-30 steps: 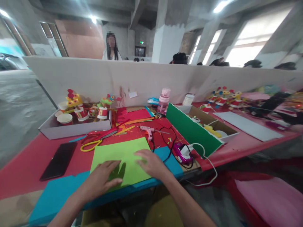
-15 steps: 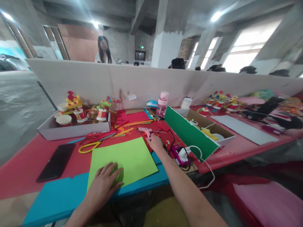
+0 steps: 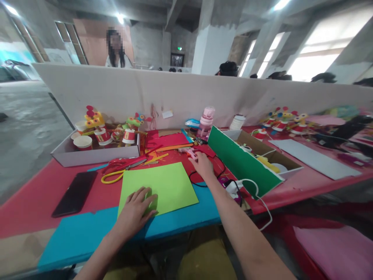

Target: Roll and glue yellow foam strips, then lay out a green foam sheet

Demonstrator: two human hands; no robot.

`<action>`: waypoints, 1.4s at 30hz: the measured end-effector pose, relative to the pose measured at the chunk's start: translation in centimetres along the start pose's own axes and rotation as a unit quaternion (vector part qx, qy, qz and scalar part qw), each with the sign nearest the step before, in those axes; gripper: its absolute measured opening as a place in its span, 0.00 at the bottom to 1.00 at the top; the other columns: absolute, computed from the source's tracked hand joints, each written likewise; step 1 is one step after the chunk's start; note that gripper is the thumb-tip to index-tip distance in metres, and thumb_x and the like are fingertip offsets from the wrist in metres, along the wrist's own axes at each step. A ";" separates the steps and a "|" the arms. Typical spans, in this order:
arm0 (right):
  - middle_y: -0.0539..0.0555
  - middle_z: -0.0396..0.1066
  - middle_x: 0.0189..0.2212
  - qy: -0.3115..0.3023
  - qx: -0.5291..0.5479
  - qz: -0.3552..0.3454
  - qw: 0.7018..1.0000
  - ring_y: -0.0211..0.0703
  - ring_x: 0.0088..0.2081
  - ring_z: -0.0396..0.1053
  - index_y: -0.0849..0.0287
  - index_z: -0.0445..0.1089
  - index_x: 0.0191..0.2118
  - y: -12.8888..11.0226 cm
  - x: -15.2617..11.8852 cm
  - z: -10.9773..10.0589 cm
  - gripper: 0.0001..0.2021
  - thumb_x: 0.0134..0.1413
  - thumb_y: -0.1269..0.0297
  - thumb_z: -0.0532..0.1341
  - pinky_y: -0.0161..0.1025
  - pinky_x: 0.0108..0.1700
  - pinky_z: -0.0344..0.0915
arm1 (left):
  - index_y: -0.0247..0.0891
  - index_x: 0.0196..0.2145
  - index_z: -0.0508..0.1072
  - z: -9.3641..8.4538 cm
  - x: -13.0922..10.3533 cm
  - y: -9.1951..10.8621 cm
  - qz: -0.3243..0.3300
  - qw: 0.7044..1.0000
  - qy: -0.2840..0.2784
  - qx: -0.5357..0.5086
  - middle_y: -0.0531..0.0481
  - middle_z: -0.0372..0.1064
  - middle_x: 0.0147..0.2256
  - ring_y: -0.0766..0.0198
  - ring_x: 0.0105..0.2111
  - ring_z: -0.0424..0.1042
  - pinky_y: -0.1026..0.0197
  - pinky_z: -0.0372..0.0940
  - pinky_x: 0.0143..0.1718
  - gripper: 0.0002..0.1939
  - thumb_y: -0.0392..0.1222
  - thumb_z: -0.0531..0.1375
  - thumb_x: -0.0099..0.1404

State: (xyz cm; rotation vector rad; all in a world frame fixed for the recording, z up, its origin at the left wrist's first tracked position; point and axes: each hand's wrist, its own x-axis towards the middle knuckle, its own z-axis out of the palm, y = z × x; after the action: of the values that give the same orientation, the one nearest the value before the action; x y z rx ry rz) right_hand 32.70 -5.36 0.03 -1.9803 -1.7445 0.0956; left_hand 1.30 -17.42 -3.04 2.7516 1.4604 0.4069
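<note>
My left hand (image 3: 139, 207) lies on a sheet of lime-green paper (image 3: 167, 182), its fingers spread and pressing nothing but the sheet. Under that paper, blue board (image 3: 78, 233) runs along the table's front edge. My right hand (image 3: 204, 166) reaches forward past the sheet, its fingers closed at the handle of a pink glue gun (image 3: 189, 152), which rests low over the red table; the fingertips are partly hidden. Left of the paper's far corner lie scissors with yellow handles (image 3: 112, 177). Orange and yellow paper strips (image 3: 157, 158) are scattered beyond the sheet.
A black phone (image 3: 75, 194) lies at left. Behind it, a white box (image 3: 96, 155) holds paper cups and cup figures. At right stands a box with a green side (image 3: 241, 163), near a plugged-in power strip (image 3: 233, 188) with cables. A person (image 3: 116, 54) is beyond the partition (image 3: 122, 93).
The whole view has shifted slightly down and left. My right hand has moved a little forward and right at the glue gun. My left hand stays flat on the green paper.
</note>
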 end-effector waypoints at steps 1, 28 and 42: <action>0.61 0.71 0.44 -0.006 0.065 -0.054 0.996 0.46 0.45 0.70 0.60 0.65 0.51 -0.3 -1.2 0.0 0.20 0.62 0.51 0.50 0.40 0.46 0.65 | 0.47 0.60 0.63 -0.1 -0.1 0.1 0.005 1.000 -0.002 -0.001 0.43 0.57 0.61 0.49 0.62 0.53 0.47 0.54 0.57 0.28 0.57 0.53 0.64; 0.58 0.69 0.53 -0.298 0.086 -0.312 0.898 0.51 0.56 0.63 0.57 0.68 0.54 -5.8 -9.8 -2.7 0.21 0.53 0.66 0.59 0.45 0.59 0.54 | 0.45 0.56 0.67 -4.2 0.5 0.1 -0.032 0.991 -0.077 -0.102 0.44 0.71 0.50 0.55 0.48 0.71 0.54 0.64 0.48 0.22 0.40 0.45 0.68; 0.59 0.75 0.45 -0.307 0.403 -0.112 0.855 0.50 0.48 0.71 0.64 0.71 0.48 -0.1 -5.7 -0.1 0.25 0.49 0.50 0.62 0.47 0.52 0.63 | 0.35 0.22 0.71 -3.5 -0.9 -8.7 -0.256 0.873 0.013 -0.415 0.51 0.67 0.21 0.60 0.26 0.67 0.61 0.63 0.27 0.26 0.65 0.57 0.53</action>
State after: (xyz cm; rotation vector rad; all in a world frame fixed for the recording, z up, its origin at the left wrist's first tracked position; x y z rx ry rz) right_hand 31.62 -10.79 -1.32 -1.1571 -1.8224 1.2738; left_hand -7.06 -13.65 -0.86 1.6357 1.4638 0.8072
